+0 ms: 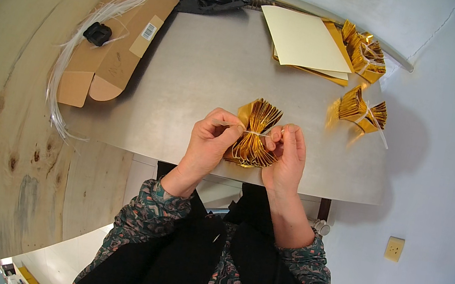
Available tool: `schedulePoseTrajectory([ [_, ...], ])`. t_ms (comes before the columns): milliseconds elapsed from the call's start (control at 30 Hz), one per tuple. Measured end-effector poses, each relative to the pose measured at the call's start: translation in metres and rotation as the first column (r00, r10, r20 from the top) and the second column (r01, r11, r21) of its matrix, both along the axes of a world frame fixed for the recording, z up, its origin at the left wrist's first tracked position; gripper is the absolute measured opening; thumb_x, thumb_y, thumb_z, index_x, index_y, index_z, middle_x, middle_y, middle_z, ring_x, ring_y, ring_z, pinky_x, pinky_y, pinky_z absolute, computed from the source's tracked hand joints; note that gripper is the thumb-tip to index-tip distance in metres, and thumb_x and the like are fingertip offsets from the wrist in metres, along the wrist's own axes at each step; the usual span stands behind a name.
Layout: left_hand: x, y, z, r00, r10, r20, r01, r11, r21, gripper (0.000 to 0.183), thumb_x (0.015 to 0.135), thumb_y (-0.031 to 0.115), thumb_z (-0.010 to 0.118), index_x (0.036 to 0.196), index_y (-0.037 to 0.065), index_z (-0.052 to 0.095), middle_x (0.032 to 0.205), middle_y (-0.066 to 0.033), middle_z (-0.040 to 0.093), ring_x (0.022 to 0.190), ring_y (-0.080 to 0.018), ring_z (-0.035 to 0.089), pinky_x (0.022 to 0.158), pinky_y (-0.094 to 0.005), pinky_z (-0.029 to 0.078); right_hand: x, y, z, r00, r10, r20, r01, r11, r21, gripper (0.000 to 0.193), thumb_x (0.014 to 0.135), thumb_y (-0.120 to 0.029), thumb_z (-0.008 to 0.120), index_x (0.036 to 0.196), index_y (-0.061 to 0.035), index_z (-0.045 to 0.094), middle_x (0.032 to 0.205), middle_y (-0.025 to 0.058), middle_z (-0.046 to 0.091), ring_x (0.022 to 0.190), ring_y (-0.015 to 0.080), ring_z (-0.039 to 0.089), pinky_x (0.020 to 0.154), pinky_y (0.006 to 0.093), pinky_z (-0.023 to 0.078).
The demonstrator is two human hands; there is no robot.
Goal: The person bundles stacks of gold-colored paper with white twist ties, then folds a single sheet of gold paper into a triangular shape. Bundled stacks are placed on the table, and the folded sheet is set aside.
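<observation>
Over the grey table (191, 71), the gold bundle (253, 149) pointed lengthwise forward, closely between the left hand (211, 142) and the right hand (287, 158), which both pinched the white tie (254, 132) across its waist.

The left hand (211, 142) and right hand (287, 160) hold a white tie (254, 133) around one gold bundle (252, 149), at the near side of the surface (204, 61).

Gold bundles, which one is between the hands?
The bundle nearest the person: the left hand and right hand hold the pale strip around its waist; the other bundles lie farther right, untouched.
</observation>
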State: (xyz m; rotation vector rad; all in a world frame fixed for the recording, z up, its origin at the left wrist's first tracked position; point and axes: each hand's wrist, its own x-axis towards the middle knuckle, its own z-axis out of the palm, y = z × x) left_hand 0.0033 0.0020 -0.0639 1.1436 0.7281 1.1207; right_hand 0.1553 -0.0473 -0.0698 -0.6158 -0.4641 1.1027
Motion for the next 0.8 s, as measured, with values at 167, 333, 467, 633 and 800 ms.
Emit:
schedulePoseTrajectory([
  [167, -0.001, -0.001, 0.001, 0.998, 0.035, 0.053, -0.035, 0.999, -0.009, 0.005, 0.099, 0.001, 0.067, 0.096, 0.005, 0.07, 0.095, 0.0047, 0.06, 0.085, -0.0036, 0.057, 0.076, -0.0207, 0.048, 0.0, 0.002, 0.0, 0.999, 0.016, 0.049, -0.016, 1.0, 0.006, 0.02, 0.112, -0.021, 0.053, 0.096, -0.0108, 0.052, 0.085, 0.001, 0.055, 0.079, 0.0119, 0.049, 0.076, 0.0275, 0.044],
  [333, -0.004, -0.002, 0.002, 0.99, 0.027, 0.138, -0.015, 0.996, -0.082, 0.004, 0.1, 0.002, 0.066, 0.1, 0.005, 0.068, 0.093, 0.0033, 0.065, 0.086, -0.0034, 0.058, 0.078, -0.0209, 0.049, -0.002, 0.004, 0.001, 0.999, 0.043, -0.001, -0.042, 0.999, 0.031, 0.019, 0.112, -0.021, 0.051, 0.096, -0.0107, 0.053, 0.086, 0.0002, 0.055, 0.083, 0.0134, 0.051, 0.082, 0.0306, 0.047],
  [467, -0.006, -0.004, 0.004, 0.981, 0.051, 0.185, -0.027, 0.992, -0.126, 0.007, 0.1, 0.003, 0.064, 0.096, 0.004, 0.068, 0.093, 0.0014, 0.066, 0.088, -0.0067, 0.059, 0.085, -0.0245, 0.049, -0.002, 0.004, 0.002, 0.995, 0.092, -0.03, -0.09, 0.994, 0.062, 0.019, 0.112, -0.021, 0.051, 0.097, -0.0106, 0.053, 0.088, 0.0001, 0.055, 0.086, 0.014, 0.053, 0.084, 0.033, 0.049],
  [633, -0.006, -0.003, 0.006, 0.992, -0.001, 0.126, 0.011, 0.997, -0.081, 0.004, 0.103, 0.005, 0.063, 0.1, 0.004, 0.066, 0.098, 0.0009, 0.065, 0.091, -0.0078, 0.058, 0.087, -0.0249, 0.048, 0.002, 0.004, 0.002, 0.994, 0.091, 0.053, -0.09, 0.996, -0.02, 0.019, 0.112, -0.022, 0.052, 0.097, -0.0107, 0.052, 0.087, 0.0001, 0.054, 0.085, 0.0139, 0.054, 0.084, 0.0326, 0.05],
  [800, -0.009, 0.002, 0.013, 0.989, -0.151, -0.007, 0.149, 0.967, 0.207, 0.007, 0.107, 0.01, 0.06, 0.108, 0.004, 0.064, 0.106, -0.0017, 0.066, 0.094, -0.0093, 0.058, 0.09, -0.0265, 0.049, 0.001, 0.007, 0.002, 0.995, 0.096, 0.035, -0.095, 0.995, -0.041, 0.018, 0.112, -0.022, 0.053, 0.097, -0.0107, 0.053, 0.086, -0.0001, 0.053, 0.083, 0.0133, 0.054, 0.078, 0.0284, 0.048],
])
